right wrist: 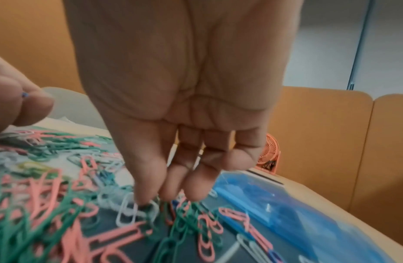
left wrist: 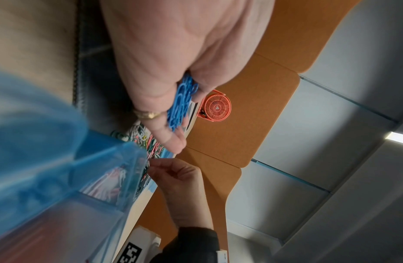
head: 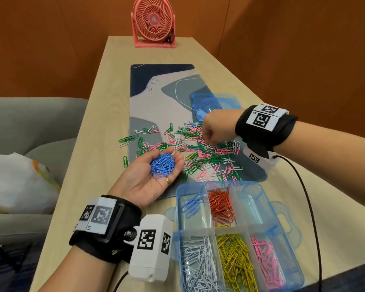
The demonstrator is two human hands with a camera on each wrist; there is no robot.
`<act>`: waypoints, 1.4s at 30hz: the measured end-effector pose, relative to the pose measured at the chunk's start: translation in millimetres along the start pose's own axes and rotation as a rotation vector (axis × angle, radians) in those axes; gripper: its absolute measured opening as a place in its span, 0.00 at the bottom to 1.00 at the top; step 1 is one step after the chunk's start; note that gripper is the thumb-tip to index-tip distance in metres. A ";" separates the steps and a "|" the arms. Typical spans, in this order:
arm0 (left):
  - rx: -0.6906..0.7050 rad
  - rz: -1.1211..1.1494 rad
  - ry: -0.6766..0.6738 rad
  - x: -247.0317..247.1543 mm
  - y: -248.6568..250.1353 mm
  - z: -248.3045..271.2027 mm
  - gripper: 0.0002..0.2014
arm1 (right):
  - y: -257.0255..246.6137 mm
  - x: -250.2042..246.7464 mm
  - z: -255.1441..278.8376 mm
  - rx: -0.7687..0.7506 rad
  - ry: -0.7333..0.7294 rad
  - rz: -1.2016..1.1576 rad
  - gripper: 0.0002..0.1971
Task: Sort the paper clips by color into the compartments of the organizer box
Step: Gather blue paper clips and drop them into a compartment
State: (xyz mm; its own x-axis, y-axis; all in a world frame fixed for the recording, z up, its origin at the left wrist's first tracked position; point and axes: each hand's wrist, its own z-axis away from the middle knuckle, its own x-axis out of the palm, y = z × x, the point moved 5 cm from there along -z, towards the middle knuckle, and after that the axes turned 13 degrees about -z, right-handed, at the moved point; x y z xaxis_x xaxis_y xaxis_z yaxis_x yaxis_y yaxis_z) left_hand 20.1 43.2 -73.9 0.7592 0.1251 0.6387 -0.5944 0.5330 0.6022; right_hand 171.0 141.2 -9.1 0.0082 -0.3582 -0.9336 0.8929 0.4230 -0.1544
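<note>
My left hand (head: 175, 155) lies palm up over the mat's near left, its cupped fingers holding a clump of blue paper clips (head: 163, 165) (left wrist: 180, 106). To the right, my right hand (head: 210, 141) (right wrist: 169, 194) points down into the mixed pile of green, pink and white clips (head: 198, 148), and its fingertips (right wrist: 144, 197) touch the clips. Whether a clip is caught between them is hidden. The clear blue organizer box (head: 178, 199) sits near me. Its compartments hold a few blue clips (head: 191, 204), red (head: 221, 205), white (head: 198, 264), yellow (head: 236, 260) and pink (head: 266, 262). The far right compartment (head: 251, 205) holds none.
The box's blue lid (head: 216, 102) lies on the desk mat (head: 156, 98) beyond the pile. A pink fan (head: 154, 22) stands at the table's far end. A black cable (head: 312, 207) runs from my right wrist. Left of the table, a plastic bag (head: 15, 182) rests on a grey sofa.
</note>
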 end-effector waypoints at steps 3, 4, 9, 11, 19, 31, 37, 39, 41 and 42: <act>0.005 -0.005 0.002 -0.2 0.2 -0.3 0.17 | -7.9 -4.4 -1.8 -0.035 0.072 0.017 0.10; 0.005 -0.005 0.003 -0.1 0.2 0.1 0.17 | -11.6 -4.7 -2.8 -0.050 0.092 -0.011 0.10; 0.010 -0.009 0.007 -0.2 0.7 -0.3 0.18 | -27.4 4.8 -11.3 -0.124 0.090 -0.036 0.06; 0.010 -0.005 0.007 -0.4 0.8 -0.4 0.18 | -28.2 7.0 -12.8 -0.114 0.071 -0.039 0.05; 0.007 -0.010 0.006 0.5 0.8 0.2 0.18 | -26.8 11.7 -13.7 -0.098 0.055 -0.075 0.03; 0.003 -0.005 0.006 -0.1 1.2 1.0 0.19 | -15.1 -2.3 -9.2 -0.047 0.075 -0.042 0.05; 0.007 -0.006 0.006 0.7 1.6 1.2 0.19 | -26.2 6.9 -15.4 -0.094 0.042 -0.078 0.04; 0.008 -0.009 0.012 0.6 1.9 1.2 0.19 | -27.2 9.2 -17.1 -0.083 0.021 -0.084 0.04; 0.006 -0.007 0.011 0.4 2.2 1.5 0.19 | -27.4 10.6 -17.3 -0.079 0.007 -0.094 0.01; 0.005 -0.008 0.009 0.6 2.3 1.8 0.18 | -27.6 11.3 -16.9 -0.076 0.004 -0.094 0.01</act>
State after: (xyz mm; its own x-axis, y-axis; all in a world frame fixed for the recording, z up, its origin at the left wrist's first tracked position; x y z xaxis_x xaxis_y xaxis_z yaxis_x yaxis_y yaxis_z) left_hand 18.7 43.0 -71.3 0.7662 0.1288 0.6296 -0.5897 0.5302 0.6092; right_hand 138.8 139.5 -20.8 -0.0759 -0.3961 -0.9151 0.8527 0.4499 -0.2654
